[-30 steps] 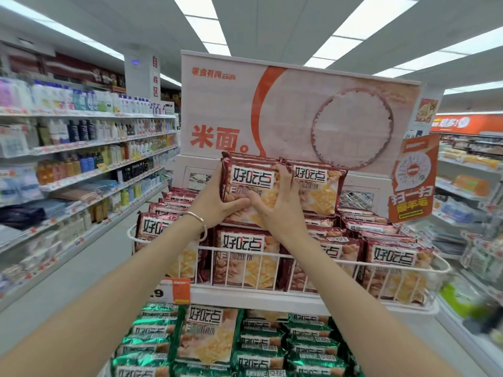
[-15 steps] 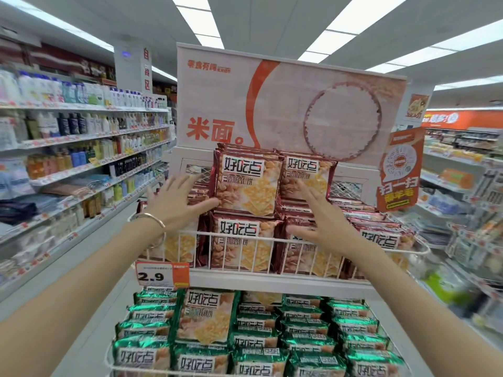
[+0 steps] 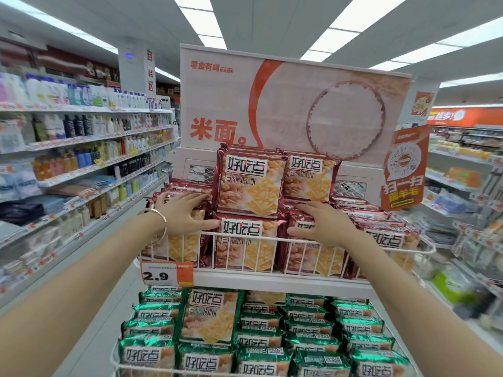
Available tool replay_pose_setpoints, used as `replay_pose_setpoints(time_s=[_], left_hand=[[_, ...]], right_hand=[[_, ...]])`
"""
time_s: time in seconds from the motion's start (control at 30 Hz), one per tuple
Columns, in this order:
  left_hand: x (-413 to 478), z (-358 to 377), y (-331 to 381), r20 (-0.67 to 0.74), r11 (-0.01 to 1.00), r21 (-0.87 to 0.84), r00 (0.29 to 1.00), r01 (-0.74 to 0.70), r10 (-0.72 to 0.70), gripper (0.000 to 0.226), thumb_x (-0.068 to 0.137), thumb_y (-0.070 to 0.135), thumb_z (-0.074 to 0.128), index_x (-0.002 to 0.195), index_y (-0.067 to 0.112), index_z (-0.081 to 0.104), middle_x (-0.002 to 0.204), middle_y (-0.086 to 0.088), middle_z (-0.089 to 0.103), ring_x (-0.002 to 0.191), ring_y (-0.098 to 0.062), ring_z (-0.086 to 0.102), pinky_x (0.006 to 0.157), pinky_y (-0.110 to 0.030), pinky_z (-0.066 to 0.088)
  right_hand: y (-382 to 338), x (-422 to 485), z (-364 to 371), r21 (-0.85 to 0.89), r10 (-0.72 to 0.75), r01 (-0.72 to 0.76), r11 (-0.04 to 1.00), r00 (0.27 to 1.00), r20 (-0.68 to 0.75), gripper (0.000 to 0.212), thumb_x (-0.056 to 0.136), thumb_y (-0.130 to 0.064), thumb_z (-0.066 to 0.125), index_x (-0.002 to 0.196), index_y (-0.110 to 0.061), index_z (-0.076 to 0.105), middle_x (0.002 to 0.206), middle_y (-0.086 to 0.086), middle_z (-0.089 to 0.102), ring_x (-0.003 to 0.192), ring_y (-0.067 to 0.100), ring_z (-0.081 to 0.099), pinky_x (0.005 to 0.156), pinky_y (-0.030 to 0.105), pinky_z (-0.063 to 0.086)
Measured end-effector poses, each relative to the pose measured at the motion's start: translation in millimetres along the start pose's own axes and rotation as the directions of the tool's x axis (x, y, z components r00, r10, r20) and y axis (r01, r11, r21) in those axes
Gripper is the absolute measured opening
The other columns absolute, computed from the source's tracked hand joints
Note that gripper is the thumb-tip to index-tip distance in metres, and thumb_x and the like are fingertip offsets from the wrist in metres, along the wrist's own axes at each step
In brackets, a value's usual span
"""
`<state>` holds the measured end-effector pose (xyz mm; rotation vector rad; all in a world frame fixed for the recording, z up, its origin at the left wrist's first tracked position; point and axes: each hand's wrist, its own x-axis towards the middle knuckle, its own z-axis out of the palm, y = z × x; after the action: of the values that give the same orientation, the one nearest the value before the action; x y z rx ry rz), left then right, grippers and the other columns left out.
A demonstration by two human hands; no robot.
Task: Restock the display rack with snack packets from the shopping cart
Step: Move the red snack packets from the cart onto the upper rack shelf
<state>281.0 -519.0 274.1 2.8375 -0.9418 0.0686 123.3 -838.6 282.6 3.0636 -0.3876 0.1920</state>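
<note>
Top tier of the display rack (image 3: pixel 272 281). The left grip (image 3: pixel 182 213) is laid open, fingers spread, on stacked red snack packets (image 3: pixel 190 186); the right grip (image 3: pixel 324 224) is likewise spread flat on packets beneath it. Two upright red packets (image 3: pixel 249 183) are seen between and above the grips, green packets (image 3: pixel 307 336) below.

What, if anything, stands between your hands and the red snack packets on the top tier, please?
Nothing visible: the left hand and right hand both rest directly on the red snack packets, above the white wire rail.
</note>
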Motion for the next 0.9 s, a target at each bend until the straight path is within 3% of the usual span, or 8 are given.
replay_pose_setpoints(time_s=[0.07,0.13,0.2,0.27,0.37,0.43,0.63,0.9], left_hand=[[1,5,-3,-0.166,0.98,-0.196,0.986,-0.03,-0.003,0.148,0.034,0.111,0.005,0.16,0.033,0.005,0.166,0.007,0.015,0.153,-0.015,0.015,0.123,-0.053,0.001],[3,6,1,-0.368,0.94,-0.317,0.93,-0.128,0.003,0.136,0.044,0.109,0.019,0.158,0.038,-0.002,0.168,0.003,0.005,0.154,-0.019,0.01,0.124,-0.053,0.004],[4,3,16,-0.545,0.954,-0.201,0.835,-0.222,0.08,0.115,0.056,0.105,0.022,0.152,0.051,-0.009,0.168,0.0,-0.008,0.155,-0.021,-0.006,0.124,-0.053,-0.001],[8,1,35,-0.665,0.96,0.026,0.712,-0.279,0.225,0.099,0.068,0.099,0.024,0.151,0.056,-0.01,0.167,-0.002,-0.013,0.154,-0.024,-0.015,0.123,-0.052,-0.006],[21,2,57,-0.679,0.919,0.255,0.622,-0.299,0.391,0.092,0.077,0.089,0.031,0.153,0.052,-0.005,0.168,-0.005,-0.008,0.154,-0.026,-0.013,0.122,-0.059,0.0],[31,1,61,-0.664,0.921,0.263,0.639,-0.288,0.389,0.088,0.079,0.084,0.031,0.152,0.055,-0.009,0.168,-0.002,-0.009,0.154,-0.026,-0.013,0.122,-0.06,0.002],[42,9,58,-0.688,0.939,0.234,0.639,-0.253,0.344,0.087,0.081,0.084,0.03,0.152,0.054,-0.01,0.168,-0.001,-0.003,0.154,-0.027,-0.01,0.122,-0.059,0.001],[28,0,61,-0.631,0.94,0.251,0.698,-0.229,0.339,0.089,0.078,0.091,0.021,0.151,0.054,-0.014,0.167,-0.002,-0.017,0.152,-0.024,-0.02,0.122,-0.059,0.0]], right_hand=[[-1,-3,-2,0.018,-0.022,0.021,1.0,0.999,0.031,0.126,0.053,-0.105,0.023,0.157,-0.033,0.024,0.164,-0.002,0.024,0.148,0.024,0.028,0.117,0.051,0.031],[-1,-3,-6,0.249,-0.055,0.054,0.967,0.998,-0.002,0.116,0.061,-0.098,0.037,0.157,-0.033,0.022,0.165,-0.003,0.022,0.148,0.022,0.029,0.119,0.049,0.029],[4,7,-7,0.368,-0.013,0.1,0.924,0.973,-0.231,0.108,0.068,-0.095,0.039,0.156,-0.037,0.02,0.165,-0.004,0.02,0.149,0.02,0.025,0.12,0.051,0.026],[12,26,-7,0.239,0.072,0.034,0.97,0.904,-0.421,0.093,0.081,-0.083,0.042,0.157,-0.039,0.013,0.167,0.002,0.009,0.153,0.025,0.011,0.121,0.06,0.015],[21,51,-6,-0.027,0.02,-0.035,0.999,0.903,-0.43,0.082,0.092,-0.071,0.038,0.156,-0.045,-0.006,0.166,0.006,-0.018,0.153,0.03,-0.016,0.118,0.067,0.004],[24,65,-3,-0.158,-0.05,-0.009,0.987,0.93,-0.365,0.076,0.096,-0.066,0.033,0.151,-0.048,-0.017,0.164,0.006,-0.024,0.151,0.033,-0.02,0.119,0.065,0.008],[23,76,4,-0.044,-0.05,0.038,0.998,0.938,-0.343,0.073,0.102,-0.047,0.046,0.156,-0.046,-0.004,0.163,0.004,-0.028,0.147,0.033,-0.028,0.122,0.058,0.0],[13,63,-20,0.003,-0.022,0.024,1.0,0.951,-0.307,0.065,0.1,-0.055,0.043,0.157,-0.044,0.012,0.167,0.004,-0.014,0.152,0.032,-0.017,0.122,0.059,-0.002]])
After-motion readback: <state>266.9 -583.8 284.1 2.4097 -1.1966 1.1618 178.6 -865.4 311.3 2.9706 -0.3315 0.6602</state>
